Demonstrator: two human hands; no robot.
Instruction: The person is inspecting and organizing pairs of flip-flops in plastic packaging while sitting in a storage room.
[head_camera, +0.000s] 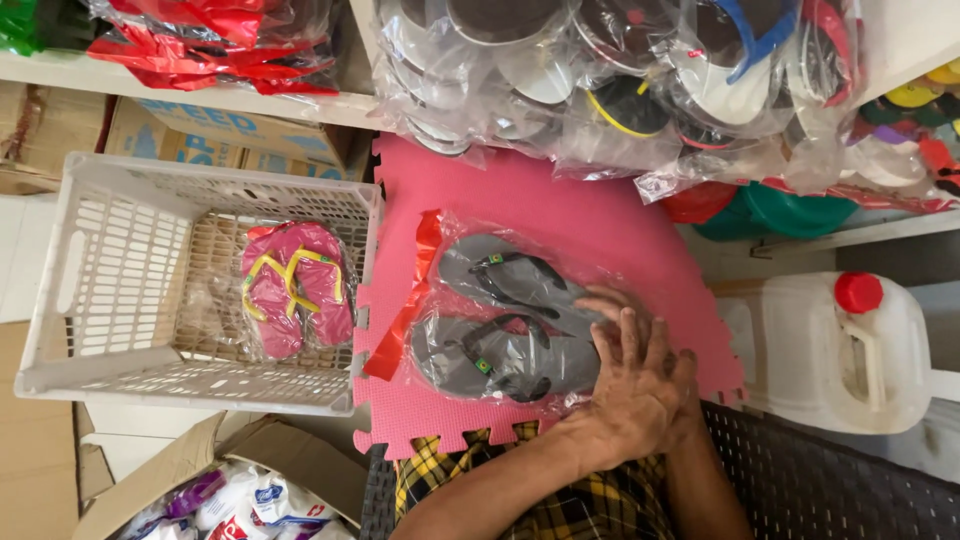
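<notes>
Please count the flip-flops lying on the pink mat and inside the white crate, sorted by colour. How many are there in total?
Grey flip-flops, bagged on the pink mat, under both hands: 2
Pink flip-flops, bagged in the white crate: 2
Total: 4

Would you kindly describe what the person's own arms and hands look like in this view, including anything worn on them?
Both forearms are bare, with no sleeves reaching them in view. The left hand and the right hand wear no gloves, and no rings, watch or bracelet show. The fingers are bare too. Below the arms, yellow-and-black checked clothing is visible.
</notes>
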